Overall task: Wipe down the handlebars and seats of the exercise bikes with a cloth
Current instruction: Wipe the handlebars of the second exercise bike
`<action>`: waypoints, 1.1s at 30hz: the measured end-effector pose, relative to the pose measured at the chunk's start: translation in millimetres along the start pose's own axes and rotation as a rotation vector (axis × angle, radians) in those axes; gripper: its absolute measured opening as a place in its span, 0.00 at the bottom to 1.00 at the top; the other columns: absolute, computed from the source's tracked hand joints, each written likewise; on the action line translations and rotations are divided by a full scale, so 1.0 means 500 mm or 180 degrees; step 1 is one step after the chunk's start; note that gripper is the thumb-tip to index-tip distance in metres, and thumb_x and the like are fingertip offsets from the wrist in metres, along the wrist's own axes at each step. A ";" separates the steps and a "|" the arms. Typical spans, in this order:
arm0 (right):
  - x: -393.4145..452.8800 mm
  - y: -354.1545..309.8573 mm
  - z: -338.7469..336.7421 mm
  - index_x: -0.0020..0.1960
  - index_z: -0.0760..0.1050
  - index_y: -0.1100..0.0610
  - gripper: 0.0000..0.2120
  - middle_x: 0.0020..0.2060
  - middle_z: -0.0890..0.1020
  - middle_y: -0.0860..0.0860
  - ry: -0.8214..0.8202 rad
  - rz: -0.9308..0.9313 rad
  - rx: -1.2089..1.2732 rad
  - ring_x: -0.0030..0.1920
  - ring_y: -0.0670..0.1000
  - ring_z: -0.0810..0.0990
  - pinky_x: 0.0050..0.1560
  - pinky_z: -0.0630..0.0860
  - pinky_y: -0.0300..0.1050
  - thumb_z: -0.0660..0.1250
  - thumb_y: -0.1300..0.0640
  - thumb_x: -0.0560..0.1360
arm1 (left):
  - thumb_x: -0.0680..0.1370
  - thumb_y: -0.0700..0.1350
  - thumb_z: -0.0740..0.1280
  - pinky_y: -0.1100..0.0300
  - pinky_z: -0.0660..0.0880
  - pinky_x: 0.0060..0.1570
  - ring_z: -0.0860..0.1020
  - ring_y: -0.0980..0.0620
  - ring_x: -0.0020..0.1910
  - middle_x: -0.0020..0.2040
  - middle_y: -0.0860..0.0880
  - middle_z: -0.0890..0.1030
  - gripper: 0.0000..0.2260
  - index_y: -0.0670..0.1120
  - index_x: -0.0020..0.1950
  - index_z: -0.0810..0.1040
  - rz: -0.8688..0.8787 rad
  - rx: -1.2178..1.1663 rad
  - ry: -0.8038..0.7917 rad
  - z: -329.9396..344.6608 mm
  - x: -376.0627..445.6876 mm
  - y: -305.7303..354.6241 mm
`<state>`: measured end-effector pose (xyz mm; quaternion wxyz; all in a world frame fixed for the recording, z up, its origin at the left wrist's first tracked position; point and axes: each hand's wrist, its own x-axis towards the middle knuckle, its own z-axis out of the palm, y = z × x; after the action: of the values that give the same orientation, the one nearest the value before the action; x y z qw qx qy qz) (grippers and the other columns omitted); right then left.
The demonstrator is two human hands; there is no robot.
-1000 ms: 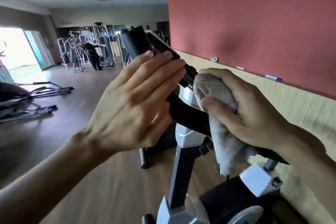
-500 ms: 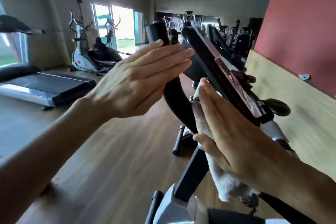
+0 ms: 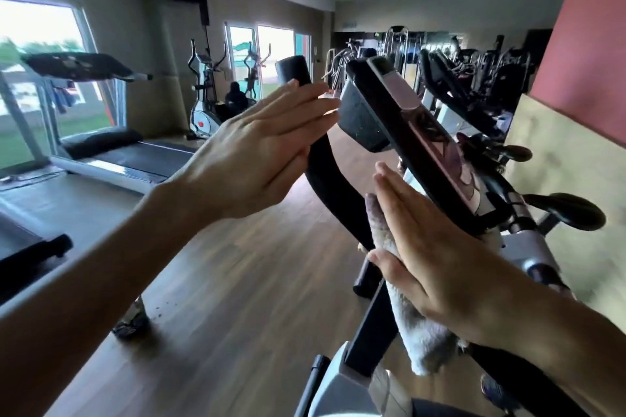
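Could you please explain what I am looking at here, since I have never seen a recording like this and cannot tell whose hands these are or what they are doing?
The picture comes from a wide-angle camera worn on a person's head, looking forward and down, so the two bare arms reaching in are that person's own. There is no robot. The room is a gym with a wooden floor; a treadmill stands at the left by the windows. Right in front is an exercise bike: its curved black handlebar rises in the middle, and its console tilts beside it. The left hand lies with straight fingers against the upper handlebar. The right hand, also flat, presses a pale cloth against the lower part of the bar, wiping it. More bikes stand behind.
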<state>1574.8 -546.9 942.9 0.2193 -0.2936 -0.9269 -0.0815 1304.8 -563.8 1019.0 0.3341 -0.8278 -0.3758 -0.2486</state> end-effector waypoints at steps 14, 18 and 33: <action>0.073 0.079 -0.070 0.72 0.65 0.67 0.23 0.63 0.72 0.61 0.0645 -0.1052 0.0571 0.64 0.50 0.71 0.71 0.66 0.40 0.60 0.54 0.83 | 0.81 0.36 0.57 0.36 0.58 0.77 0.64 0.40 0.79 0.73 0.42 0.74 0.18 0.38 0.69 0.78 -0.0384 -0.0093 0.0192 0.038 0.003 0.034; 0.067 0.050 -0.091 0.70 0.67 0.69 0.20 0.62 0.74 0.67 0.1588 -0.1281 0.0002 0.62 0.64 0.76 0.68 0.72 0.58 0.66 0.61 0.82 | 0.80 0.37 0.56 0.35 0.57 0.76 0.63 0.39 0.79 0.72 0.41 0.75 0.19 0.38 0.67 0.78 -0.0436 -0.0105 0.0232 0.046 0.004 0.038; 0.031 0.012 -0.031 0.83 0.44 0.58 0.41 0.83 0.51 0.52 -0.0227 -0.0085 0.1212 0.82 0.45 0.49 0.80 0.53 0.41 0.56 0.38 0.82 | 0.78 0.38 0.57 0.34 0.52 0.78 0.64 0.37 0.78 0.69 0.40 0.77 0.17 0.40 0.60 0.83 -0.0615 0.0022 0.0422 0.070 0.013 0.062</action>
<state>1572.3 -538.3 963.7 0.2368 -0.2372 -0.9365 0.1029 1338.5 -550.4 989.2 0.3356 -0.7683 -0.4318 -0.3326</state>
